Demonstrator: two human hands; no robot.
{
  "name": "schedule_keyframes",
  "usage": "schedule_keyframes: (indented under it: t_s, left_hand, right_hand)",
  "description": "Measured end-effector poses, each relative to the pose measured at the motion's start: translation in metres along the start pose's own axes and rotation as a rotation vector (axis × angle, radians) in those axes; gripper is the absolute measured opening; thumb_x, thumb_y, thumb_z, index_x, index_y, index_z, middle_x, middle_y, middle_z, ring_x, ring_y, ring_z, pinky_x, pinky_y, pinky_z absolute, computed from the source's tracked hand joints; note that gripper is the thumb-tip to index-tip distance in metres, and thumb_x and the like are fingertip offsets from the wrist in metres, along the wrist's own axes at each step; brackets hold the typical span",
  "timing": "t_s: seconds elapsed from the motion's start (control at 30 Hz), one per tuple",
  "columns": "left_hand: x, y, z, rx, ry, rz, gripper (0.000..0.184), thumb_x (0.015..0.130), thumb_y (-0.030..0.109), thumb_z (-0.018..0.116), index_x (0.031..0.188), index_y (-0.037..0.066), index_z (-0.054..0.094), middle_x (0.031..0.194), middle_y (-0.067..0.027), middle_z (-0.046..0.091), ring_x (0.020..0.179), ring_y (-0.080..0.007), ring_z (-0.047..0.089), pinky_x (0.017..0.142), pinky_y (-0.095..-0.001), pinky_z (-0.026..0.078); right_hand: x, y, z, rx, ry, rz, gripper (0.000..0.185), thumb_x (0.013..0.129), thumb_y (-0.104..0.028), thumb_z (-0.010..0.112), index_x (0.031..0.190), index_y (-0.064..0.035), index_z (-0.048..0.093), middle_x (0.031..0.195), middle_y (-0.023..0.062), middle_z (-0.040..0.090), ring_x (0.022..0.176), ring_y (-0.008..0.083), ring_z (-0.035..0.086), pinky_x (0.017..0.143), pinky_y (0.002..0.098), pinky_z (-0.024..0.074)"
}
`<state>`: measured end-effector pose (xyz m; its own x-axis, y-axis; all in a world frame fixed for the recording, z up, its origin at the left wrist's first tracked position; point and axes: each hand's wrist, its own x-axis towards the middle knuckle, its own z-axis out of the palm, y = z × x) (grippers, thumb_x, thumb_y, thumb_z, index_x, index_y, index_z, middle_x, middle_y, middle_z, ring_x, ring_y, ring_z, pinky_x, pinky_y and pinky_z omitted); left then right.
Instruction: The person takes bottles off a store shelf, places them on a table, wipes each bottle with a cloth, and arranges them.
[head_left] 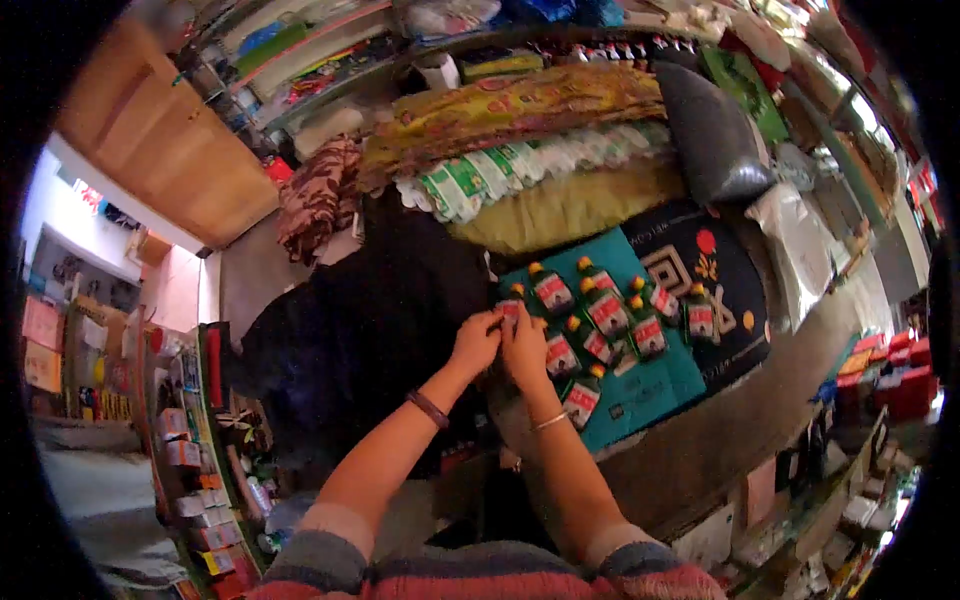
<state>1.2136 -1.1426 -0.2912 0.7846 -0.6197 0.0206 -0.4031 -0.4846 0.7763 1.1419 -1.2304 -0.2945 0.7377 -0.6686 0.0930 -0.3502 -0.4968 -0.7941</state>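
Note:
My left hand (476, 343) and my right hand (526, 346) meet at the left edge of a teal sheet (655, 390). Between their closed fingers is a small green bottle (511, 308) with a yellow cap and a red and white label; the fingers hide its lower part. To the right, several similar bottles (607, 312) lie or stand at different angles on the sheet. One bottle (581, 402) is near the sheet's front edge, and another bottle (699, 318) is at the right, over a dark mat (740, 345).
Dark cloth (350, 320) spreads left of my hands. Behind the bottles are a yellow-green sack (580, 212), green and white packs (480, 182) and a dark grey bag (715, 135). Shelves of boxes (205, 515) stand at the lower left; a wooden door (165, 135) is at the upper left.

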Motion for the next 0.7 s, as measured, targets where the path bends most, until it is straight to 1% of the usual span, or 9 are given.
schedule_keyframes:
  t_s: [0.13,0.3,0.37,0.4,0.47,0.5,0.57,0.63,0.7]
  left_hand:
    - [-0.007,0.013,-0.009,0.009,-0.061,-0.020,0.033,0.079,0.011,0.057,0.111,0.002,0.060,0.114,-0.0154,0.058,0.108,-0.0302,0.054,0.094,-0.0364,0.042]
    - [-0.047,0.031,-0.030,-0.079,0.071,0.098,0.027,0.074,0.005,0.058,0.101,0.002,0.061,0.108,-0.0146,0.059,0.100,-0.0319,0.055,0.088,-0.0384,0.044]
    - [-0.085,0.034,-0.042,-0.109,0.179,0.141,0.024,0.075,0.005,0.059,0.099,0.002,0.061,0.106,-0.0148,0.058,0.099,-0.0327,0.054,0.086,-0.0390,0.044]
    - [-0.107,0.025,-0.049,-0.081,0.223,0.157,0.025,0.075,0.005,0.059,0.100,0.003,0.061,0.107,-0.0144,0.057,0.100,-0.0325,0.053,0.087,-0.0389,0.043]
    - [-0.154,0.004,-0.061,-0.149,0.287,0.116,0.025,0.077,0.005,0.058,0.102,0.004,0.060,0.107,-0.0140,0.057,0.102,-0.0325,0.052,0.089,-0.0387,0.042]
    - [-0.183,-0.002,-0.073,-0.112,0.291,0.074,0.025,0.077,0.004,0.058,0.102,0.004,0.060,0.106,-0.0138,0.057,0.101,-0.0326,0.052,0.089,-0.0387,0.042]
    - [-0.246,-0.022,-0.094,-0.072,0.312,-0.020,0.024,0.078,0.004,0.057,0.102,0.005,0.061,0.106,-0.0133,0.057,0.101,-0.0325,0.052,0.088,-0.0387,0.042]
    - [-0.318,-0.050,-0.111,-0.067,0.354,-0.120,0.024,0.079,0.005,0.057,0.102,0.006,0.061,0.106,-0.0129,0.057,0.101,-0.0322,0.052,0.088,-0.0389,0.042]
    - [-0.396,-0.071,-0.127,-0.059,0.437,-0.220,0.024,0.079,0.004,0.056,0.102,0.006,0.061,0.107,-0.0122,0.057,0.100,-0.0317,0.053,0.086,-0.0387,0.043]
  right_hand:
    - [0.001,0.003,0.001,-0.005,-0.049,-0.049,0.048,0.084,-0.021,0.056,0.126,-0.0020,0.044,0.112,0.0282,0.050,0.099,0.0424,0.051,0.083,0.0445,0.0445]
    - [-0.011,0.000,-0.001,-0.216,-0.070,-0.208,0.056,0.076,-0.014,0.063,0.125,-0.0008,0.042,0.121,0.0318,0.043,0.111,0.0453,0.043,0.095,0.0478,0.0370]
    - [-0.016,0.000,-0.005,-0.327,-0.073,-0.324,0.049,0.076,-0.013,0.062,0.121,-0.0007,0.048,0.121,0.0215,0.049,0.112,0.0377,0.045,0.095,0.0446,0.0374]
    - [-0.030,-0.027,-0.020,-0.221,-0.018,-0.288,0.046,0.076,-0.011,0.063,0.118,-0.0002,0.050,0.121,0.0196,0.049,0.111,0.0370,0.046,0.096,0.0434,0.0364]
    - [-0.052,-0.032,-0.027,-0.138,0.052,-0.439,0.040,0.078,-0.007,0.060,0.116,-0.0005,0.051,0.119,0.0196,0.050,0.109,0.0367,0.047,0.092,0.0418,0.0399]
    - [-0.071,-0.049,-0.036,-0.052,-0.013,-0.402,0.037,0.080,-0.004,0.058,0.117,-0.0006,0.052,0.114,0.0186,0.051,0.107,0.0364,0.048,0.089,0.0414,0.0423]
    - [-0.109,-0.074,-0.044,-0.032,-0.025,-0.660,0.033,0.078,0.002,0.056,0.111,0.0004,0.054,0.108,0.0174,0.052,0.099,0.0351,0.052,0.083,0.0394,0.0443]
    - [-0.156,-0.077,-0.033,-0.109,-0.170,-0.687,0.030,0.075,0.002,0.056,0.105,0.0010,0.055,0.103,0.0174,0.055,0.094,0.0343,0.054,0.081,0.0387,0.0450]
    - [-0.217,-0.108,-0.021,0.041,-0.304,-0.831,0.028,0.073,0.002,0.057,0.101,0.0009,0.057,0.096,0.0168,0.058,0.090,0.0338,0.055,0.079,0.0379,0.0459]
